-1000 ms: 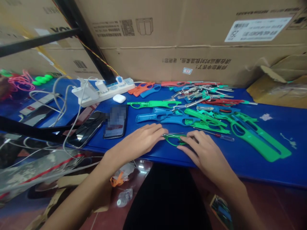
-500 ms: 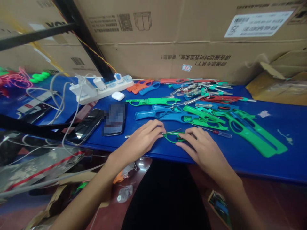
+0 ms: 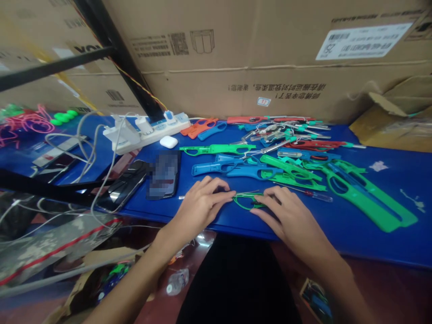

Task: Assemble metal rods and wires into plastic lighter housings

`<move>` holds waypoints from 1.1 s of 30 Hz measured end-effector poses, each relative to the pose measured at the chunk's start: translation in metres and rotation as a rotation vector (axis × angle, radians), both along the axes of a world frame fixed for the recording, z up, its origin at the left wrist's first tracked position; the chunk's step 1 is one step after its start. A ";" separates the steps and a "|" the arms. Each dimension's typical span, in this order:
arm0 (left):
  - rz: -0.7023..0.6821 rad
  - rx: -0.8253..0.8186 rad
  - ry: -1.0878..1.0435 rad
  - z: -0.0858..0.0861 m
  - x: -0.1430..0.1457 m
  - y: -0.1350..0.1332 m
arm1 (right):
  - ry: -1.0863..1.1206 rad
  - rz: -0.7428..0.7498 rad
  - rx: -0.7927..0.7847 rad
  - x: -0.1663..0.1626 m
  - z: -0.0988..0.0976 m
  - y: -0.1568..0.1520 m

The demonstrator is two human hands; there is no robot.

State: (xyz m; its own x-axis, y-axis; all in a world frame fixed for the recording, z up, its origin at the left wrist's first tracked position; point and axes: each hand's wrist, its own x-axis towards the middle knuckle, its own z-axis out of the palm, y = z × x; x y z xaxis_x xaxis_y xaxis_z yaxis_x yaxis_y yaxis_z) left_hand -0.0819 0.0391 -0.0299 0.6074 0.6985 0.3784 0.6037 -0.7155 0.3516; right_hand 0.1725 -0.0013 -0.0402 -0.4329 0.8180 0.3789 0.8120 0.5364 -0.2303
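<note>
Between my hands, above the front of the blue table, is a green plastic lighter casing with a looped trigger opening and a small dark part in it. My right hand grips its right end between thumb and fingers, covering much of it. A thin pale wire runs along the casing's upper side from the fingertips of my left hand, which pinch it at the casing's left end. Just behind lie blue casings and green casings. A screwdriver with a clear handle rests right of them.
Red casings and metal-tipped lighter parts are heaped at the back. Large green casings lie right. To the left are two phones, a white earphone case and a power strip with cables. Cardboard boxes stand behind.
The view has shifted slightly, so everything sits a little lower in the picture. Both hands keep their hold on the casing and wire, with only slight finger movement.
</note>
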 end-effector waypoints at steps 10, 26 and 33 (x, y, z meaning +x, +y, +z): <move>0.082 -0.114 -0.153 -0.009 0.009 -0.008 | 0.004 0.002 -0.043 -0.001 0.002 0.000; 0.228 -0.067 -0.210 -0.009 0.013 -0.016 | -0.007 -0.042 0.047 -0.008 -0.008 0.002; 0.229 -0.025 -0.234 -0.007 0.013 -0.017 | 0.033 -0.080 -0.024 -0.003 -0.005 0.003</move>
